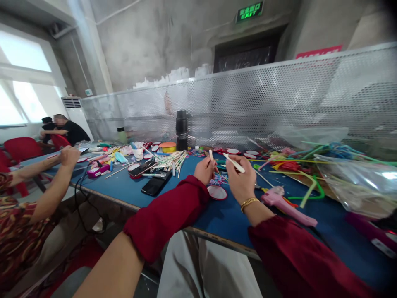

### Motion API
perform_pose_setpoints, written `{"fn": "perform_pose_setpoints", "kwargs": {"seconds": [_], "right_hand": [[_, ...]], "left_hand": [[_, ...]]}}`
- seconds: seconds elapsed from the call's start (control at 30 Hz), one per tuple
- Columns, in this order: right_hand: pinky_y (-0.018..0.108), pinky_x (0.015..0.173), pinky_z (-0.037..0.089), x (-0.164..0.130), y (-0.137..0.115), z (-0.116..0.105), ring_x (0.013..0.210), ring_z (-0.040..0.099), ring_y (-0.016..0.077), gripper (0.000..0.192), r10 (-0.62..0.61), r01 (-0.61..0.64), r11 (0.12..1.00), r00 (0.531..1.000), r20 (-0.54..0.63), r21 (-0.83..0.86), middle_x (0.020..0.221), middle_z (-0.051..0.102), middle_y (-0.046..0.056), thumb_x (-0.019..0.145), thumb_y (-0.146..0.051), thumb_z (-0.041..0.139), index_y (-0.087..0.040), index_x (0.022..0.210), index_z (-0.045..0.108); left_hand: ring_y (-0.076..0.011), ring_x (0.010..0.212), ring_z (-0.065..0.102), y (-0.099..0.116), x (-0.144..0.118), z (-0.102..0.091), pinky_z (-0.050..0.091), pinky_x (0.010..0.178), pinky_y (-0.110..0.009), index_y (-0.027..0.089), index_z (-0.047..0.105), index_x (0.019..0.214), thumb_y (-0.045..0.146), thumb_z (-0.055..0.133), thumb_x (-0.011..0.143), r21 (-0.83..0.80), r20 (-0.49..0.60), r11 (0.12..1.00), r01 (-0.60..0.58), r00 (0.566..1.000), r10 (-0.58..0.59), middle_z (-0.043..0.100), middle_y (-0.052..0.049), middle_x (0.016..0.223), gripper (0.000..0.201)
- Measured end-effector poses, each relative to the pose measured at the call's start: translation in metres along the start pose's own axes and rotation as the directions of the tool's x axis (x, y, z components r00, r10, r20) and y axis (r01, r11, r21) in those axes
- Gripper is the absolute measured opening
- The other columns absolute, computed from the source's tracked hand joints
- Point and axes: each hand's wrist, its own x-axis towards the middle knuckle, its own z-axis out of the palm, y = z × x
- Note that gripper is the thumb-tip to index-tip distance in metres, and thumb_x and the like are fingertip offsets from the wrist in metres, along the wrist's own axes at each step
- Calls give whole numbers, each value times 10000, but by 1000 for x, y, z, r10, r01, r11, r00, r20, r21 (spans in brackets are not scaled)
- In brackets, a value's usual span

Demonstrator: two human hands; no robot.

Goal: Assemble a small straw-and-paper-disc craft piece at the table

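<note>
Above the blue table (214, 219), my left hand (204, 170) is closed around a short pale stick (211, 155) that points upward. My right hand (242, 179), wearing a gold bracelet, pinches a pale flat stick (235, 164) tilted down to the right. A small gap separates the two hands. Below and between them lies a round white disc with a red rim (217, 192). Small colourful loops or bits (218, 179) are scattered just behind it. To the right of my right hand rests a pink glue gun (288, 205).
Black phone (156, 184), bundle of printed sticks (170, 161) and black thermos (182, 130) stand or lie left of centre. Coloured pipe-like strips (310, 182) and clear plastic bags (359, 178) crowd the right. A perforated metal screen (279, 103) runs behind. A co-worker's hand (70, 156) is at left.
</note>
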Motion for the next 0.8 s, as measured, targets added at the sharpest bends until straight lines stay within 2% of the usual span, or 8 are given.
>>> {"fn": "perform_pose_setpoints", "kwargs": {"seconds": [0.1, 0.27, 0.4, 0.5, 0.6, 0.8], "right_hand": [[369, 717, 509, 3, -2, 2, 719, 644, 200, 166, -29, 31, 998, 999, 41, -48, 832, 722, 53, 864, -354, 626, -211, 909, 695], [336, 622, 493, 21, 8, 4, 631, 620, 182, 141, 97, -102, 992, 993, 65, 79, 711, 670, 11, 809, -345, 665, -217, 856, 626], [334, 649, 500, 22, 17, -5, 666, 624, 176, 120, 18, -21, 999, 997, 74, 34, 755, 679, 8, 815, -322, 665, -226, 886, 648], [339, 621, 500, 15, 17, -12, 640, 625, 184, 114, 31, -31, 999, 997, 72, 7, 749, 692, 18, 824, -322, 660, -226, 886, 659], [339, 608, 505, 12, 14, -15, 629, 643, 194, 71, 47, -52, 996, 997, 61, 74, 704, 690, 14, 819, -296, 650, -232, 847, 639], [339, 599, 512, 17, 8, -16, 606, 642, 191, 92, 54, -61, 980, 998, 44, 188, 674, 682, 4, 837, -309, 657, -244, 795, 608]], "left_hand": [[-81, 393, 458, -5, 4, 3, 346, 433, -219, 193, 505, 860, 329, 456, 990, -24, 7, 999, 38, 999, -38, 591, 43, 639, 194], [-79, 358, 423, -5, 3, 8, 310, 400, -216, 187, 520, 823, 258, 455, 973, -64, 34, 994, 90, 996, -88, 598, 41, 586, 178], [-76, 339, 411, -2, -2, 12, 305, 377, -213, 184, 528, 797, 258, 452, 980, -103, 81, 985, 139, 988, -131, 598, 37, 567, 211], [-76, 350, 431, 3, -10, 16, 337, 387, -211, 176, 546, 796, 312, 493, 983, -116, 123, 982, 150, 983, -135, 600, 28, 568, 237], [-79, 346, 444, 11, -18, 17, 352, 392, -215, 176, 544, 820, 379, 542, 977, -131, 156, 971, 201, 971, -180, 604, 25, 572, 257], [-79, 355, 467, 19, -22, 16, 357, 385, -205, 175, 541, 837, 339, 507, 993, -136, 141, 974, 180, 977, -161, 611, 29, 577, 229]]}}
